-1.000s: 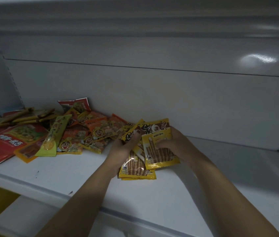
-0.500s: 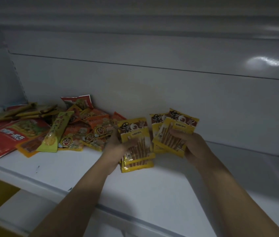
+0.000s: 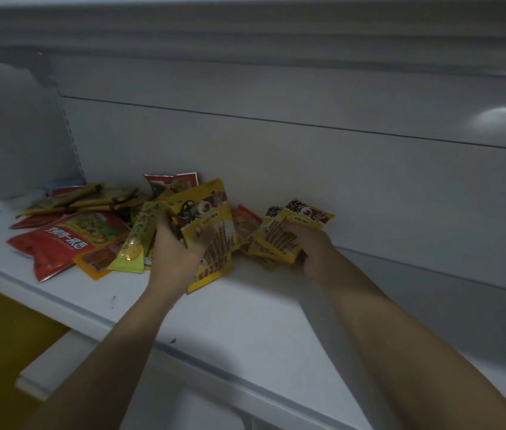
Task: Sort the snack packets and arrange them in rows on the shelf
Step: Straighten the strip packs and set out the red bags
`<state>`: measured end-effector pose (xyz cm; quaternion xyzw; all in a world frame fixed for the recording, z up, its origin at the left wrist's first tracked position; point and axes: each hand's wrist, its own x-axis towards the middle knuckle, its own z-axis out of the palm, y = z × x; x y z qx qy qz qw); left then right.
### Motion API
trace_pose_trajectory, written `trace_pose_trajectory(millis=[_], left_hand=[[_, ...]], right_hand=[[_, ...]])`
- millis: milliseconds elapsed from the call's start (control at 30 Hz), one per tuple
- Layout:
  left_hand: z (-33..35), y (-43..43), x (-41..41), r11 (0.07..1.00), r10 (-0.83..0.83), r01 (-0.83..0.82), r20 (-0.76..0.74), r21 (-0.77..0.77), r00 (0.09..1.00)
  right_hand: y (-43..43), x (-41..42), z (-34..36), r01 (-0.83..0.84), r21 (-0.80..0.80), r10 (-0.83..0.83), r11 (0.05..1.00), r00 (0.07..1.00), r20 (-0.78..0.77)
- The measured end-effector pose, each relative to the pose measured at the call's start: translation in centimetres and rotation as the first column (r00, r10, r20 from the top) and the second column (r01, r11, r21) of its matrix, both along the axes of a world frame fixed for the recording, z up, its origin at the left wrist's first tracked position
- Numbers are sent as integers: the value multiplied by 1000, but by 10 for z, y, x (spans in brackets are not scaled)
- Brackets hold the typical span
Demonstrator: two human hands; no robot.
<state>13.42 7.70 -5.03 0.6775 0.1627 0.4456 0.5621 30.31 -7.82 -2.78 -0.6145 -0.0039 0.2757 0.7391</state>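
My left hand [image 3: 174, 253] grips a yellow packet of stick biscuits [image 3: 211, 225], held upright and tilted over the white shelf [image 3: 245, 321]. More yellow packets of the same kind [image 3: 295, 225] lie in a small stack near the back wall, and my right hand [image 3: 310, 246] holds them with its fingers curled over their lower half. A mixed pile of snack packets [image 3: 90, 225] lies to the left of both hands.
In the pile a large red packet [image 3: 59, 243] lies in front, with a green-yellow packet [image 3: 135, 246] beside it. The shelf's back wall [image 3: 338, 181] rises just behind the packets. A lower shelf [image 3: 46, 367] juts out below the front edge.
My left hand has lifted its yellow packet up and leftward. My right hand has lowered its stack toward the shelf by the back wall. The camera has come closer.
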Motion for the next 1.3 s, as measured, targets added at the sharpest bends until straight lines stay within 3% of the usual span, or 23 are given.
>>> trace_pose_trajectory(millis=[133,267,467,633,767,933,1033,1167,1300], left_hand=[[-21,-3,-7,979,-77,110,-190,172,979],[-27,10,-3,976,-117,160,-268,145,956],[-14,39,2,981,-194,188,-198,-48,961],[-5,57,12,948,-300,272,-182,-163,936],[3,52,34,919,-374,344,-150,-194,915],[8,12,68,855,-510,477,-165,-202,844],[17,-31,81,820,-569,539,-167,-194,805],[21,-104,88,798,-597,598,-240,-74,766],[17,-177,88,764,-639,633,-272,-123,719]], right_hand=[[41,-4,-3,45,-118,-38,992,997,64],[63,-5,-7,58,-264,-24,963,991,131],[66,-3,-13,159,-170,-146,972,986,84],[45,-12,-10,260,-83,-224,962,926,303],[0,-25,14,289,-4,-245,957,818,521],[-67,-48,38,193,165,-249,967,848,467],[-98,-64,35,222,110,-248,969,873,421],[-132,-82,22,233,113,-259,966,869,421],[-188,-91,15,201,46,-199,979,864,463]])
